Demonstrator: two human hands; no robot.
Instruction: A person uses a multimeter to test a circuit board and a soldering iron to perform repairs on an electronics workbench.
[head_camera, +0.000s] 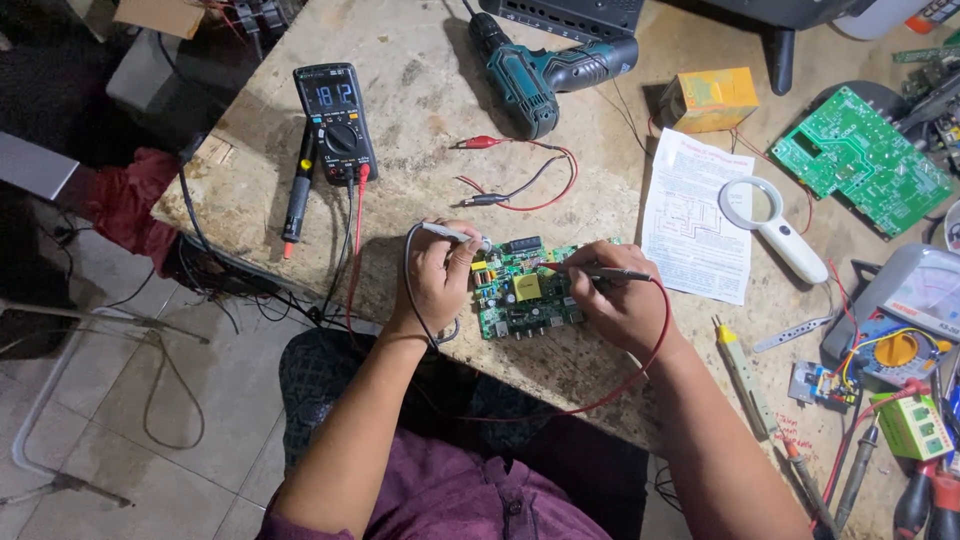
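A small green circuit board (524, 290) with a yellow part lies at the near edge of the workbench. My left hand (438, 277) grips a black-wired test probe (452, 235), tip touching the board's left end. My right hand (618, 303) grips a red-wired test probe (600, 271), its tip on the board's upper middle. Both wires run to a black digital multimeter (336, 122) with a lit display at the back left.
A teal cordless drill (545, 72), red and black clip leads (515, 175), a printed sheet (697, 213), a magnifying glass (772, 224), a larger green board (872, 158), a yellow box (708, 98), an analog meter (915, 300) and several screwdrivers (860, 475) lie around.
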